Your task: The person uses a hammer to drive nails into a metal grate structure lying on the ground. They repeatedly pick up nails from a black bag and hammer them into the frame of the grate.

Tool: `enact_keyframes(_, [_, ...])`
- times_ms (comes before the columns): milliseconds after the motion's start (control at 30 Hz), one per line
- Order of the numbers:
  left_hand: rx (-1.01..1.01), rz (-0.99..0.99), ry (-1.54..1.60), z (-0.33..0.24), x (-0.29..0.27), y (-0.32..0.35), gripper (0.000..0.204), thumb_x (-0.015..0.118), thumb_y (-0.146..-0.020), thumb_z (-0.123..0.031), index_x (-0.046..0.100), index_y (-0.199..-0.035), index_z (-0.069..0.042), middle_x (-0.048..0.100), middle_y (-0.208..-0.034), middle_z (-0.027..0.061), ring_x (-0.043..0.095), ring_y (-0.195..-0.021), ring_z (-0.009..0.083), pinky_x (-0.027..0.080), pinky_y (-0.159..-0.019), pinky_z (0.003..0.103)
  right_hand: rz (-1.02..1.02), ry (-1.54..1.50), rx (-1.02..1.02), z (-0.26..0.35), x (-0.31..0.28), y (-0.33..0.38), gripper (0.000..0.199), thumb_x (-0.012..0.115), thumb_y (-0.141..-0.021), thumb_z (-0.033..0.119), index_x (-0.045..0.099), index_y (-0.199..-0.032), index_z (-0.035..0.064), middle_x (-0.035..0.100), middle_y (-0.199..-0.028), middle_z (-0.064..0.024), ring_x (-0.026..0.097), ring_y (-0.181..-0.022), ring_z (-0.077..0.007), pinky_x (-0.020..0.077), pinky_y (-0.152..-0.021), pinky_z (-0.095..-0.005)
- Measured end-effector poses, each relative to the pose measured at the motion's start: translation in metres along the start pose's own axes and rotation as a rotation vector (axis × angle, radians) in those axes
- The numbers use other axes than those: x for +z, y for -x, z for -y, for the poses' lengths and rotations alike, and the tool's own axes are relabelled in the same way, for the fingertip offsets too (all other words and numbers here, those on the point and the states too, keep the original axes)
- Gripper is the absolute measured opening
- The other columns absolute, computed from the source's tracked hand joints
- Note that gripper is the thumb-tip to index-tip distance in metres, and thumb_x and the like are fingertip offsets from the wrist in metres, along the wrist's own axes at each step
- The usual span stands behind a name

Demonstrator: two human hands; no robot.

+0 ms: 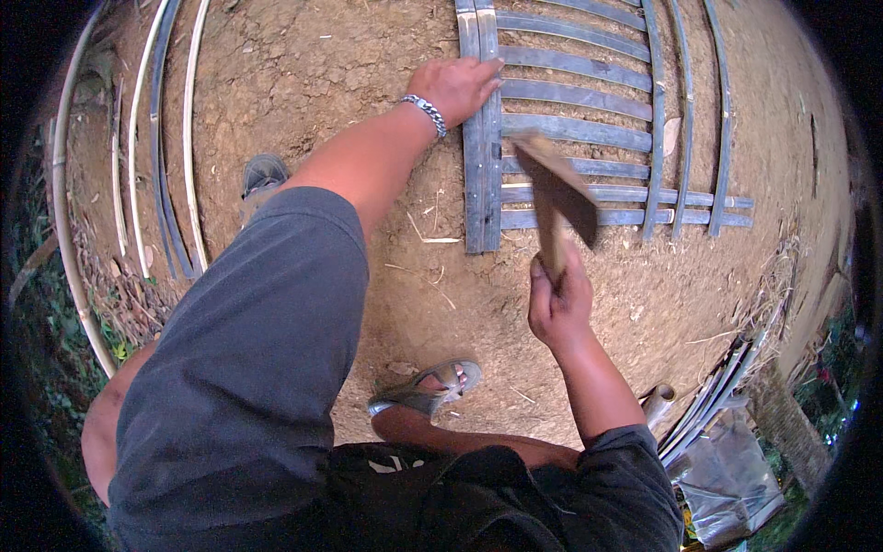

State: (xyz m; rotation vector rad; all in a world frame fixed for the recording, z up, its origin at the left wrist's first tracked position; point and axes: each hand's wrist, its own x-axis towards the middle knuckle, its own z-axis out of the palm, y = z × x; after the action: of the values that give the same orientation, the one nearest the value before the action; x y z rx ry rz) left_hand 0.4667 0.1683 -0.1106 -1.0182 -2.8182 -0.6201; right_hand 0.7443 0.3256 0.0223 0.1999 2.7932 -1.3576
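**Bamboo lattice partly woven, blade raised above it**

A lattice of split bamboo slats [589, 138] lies flat on the bare dirt ground [303, 64], up the frame and a little right of centre; its crosswise slats run left to right, and the upright ones run away from the person, so the panel's long axis seems to stretch away up the picture, though its far end is cut off by the frame. At its left edge two upright slats [482, 175] sit tight side by side; further right the uprights stand well apart, with open gaps between them, and the ends of the lowest cross slats stick out unevenly on the right; I judge the weave well begun but not closed or trimmed.

The left hand [453, 86], a metal chain bracelet [425, 112] at its wrist, lies palm down with fingers together, pressed onto the top of the doubled edge slats. The right hand [557, 304] is wrapped in a fist around the wooden handle of a chopping blade [561, 189]; the handle points up and away from the person, the dark blade head hangs blurred above the lower cross slats, not touching them as far as I can tell.

Loose bamboo strips [161, 138] lie in curved rows on the ground far left; more strips [713, 396] are bundled lower right; a sandalled foot [432, 386] rests between the knees.
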Motion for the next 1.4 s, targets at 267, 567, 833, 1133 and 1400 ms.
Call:
enact_keyframes(267, [0.023,0.041,-0.049,-0.006,-0.004,-0.002,0.033,0.058,-0.098,-0.041,0.068,-0.125,-0.025,0.068,-0.085,0.0056,0.070,-0.077,0.0276,0.057,-0.064,0.044,0.122,0.172,0.053,-0.019,0.015,0.000,0.058,0.063,-0.091,0.004,0.044,-0.146,0.0066,0.062,-0.129,-0.0262,0.064,-0.113,-0.0454,0.0547,-0.091,-0.0470])
enact_keyframes(567, [0.007,0.057,-0.041,-0.009,-0.006,-0.008,0.032,0.058,-0.098,-0.040,0.069,-0.123,-0.024,0.068,-0.085,0.0072,0.070,-0.078,0.0286,0.057,-0.066,0.044,0.368,0.154,0.370,-0.022,0.012,-0.003,0.055,0.059,-0.091,-0.003,0.046,-0.144,0.0038,0.057,-0.132,-0.0325,0.056,-0.123,-0.0493,0.0485,-0.101,-0.0439])
enact_keyframes(833, [0.006,-0.008,-0.033,-0.006,-0.010,-0.004,0.031,0.060,-0.097,-0.039,0.070,-0.122,-0.024,0.067,-0.082,0.0058,0.070,-0.076,0.0278,0.057,-0.065,0.044,-0.135,-0.220,-0.060,-0.018,0.010,0.004,0.006,0.056,-0.097,0.002,0.053,-0.102,0.0012,0.058,-0.090,-0.0108,0.055,-0.075,-0.0220,0.0477,-0.070,-0.0345])
enact_keyframes(1133, [-0.010,-0.008,-0.041,-0.002,-0.012,0.000,0.031,0.060,-0.097,-0.038,0.070,-0.123,-0.024,0.067,-0.081,0.0063,0.069,-0.072,0.0291,0.057,-0.063,0.044,-0.169,-0.084,-0.169,0.010,-0.012,-0.020,0.020,0.058,-0.098,0.005,0.050,-0.116,-0.0015,0.063,-0.094,-0.0132,0.059,-0.075,-0.0206,0.0477,-0.066,-0.0324])
enact_keyframes(1400, [-0.012,0.042,-0.006,-0.004,-0.003,-0.011,0.034,0.058,-0.098,-0.038,0.068,-0.126,-0.023,0.069,-0.086,0.0077,0.070,-0.077,0.0306,0.057,-0.068,0.046,0.075,0.282,0.010,-0.043,0.013,-0.004,0.043,0.057,-0.096,0.002,0.045,-0.137,-0.0007,0.063,-0.098,-0.0206,0.062,-0.078,-0.0364,0.0528,-0.079,-0.0389])
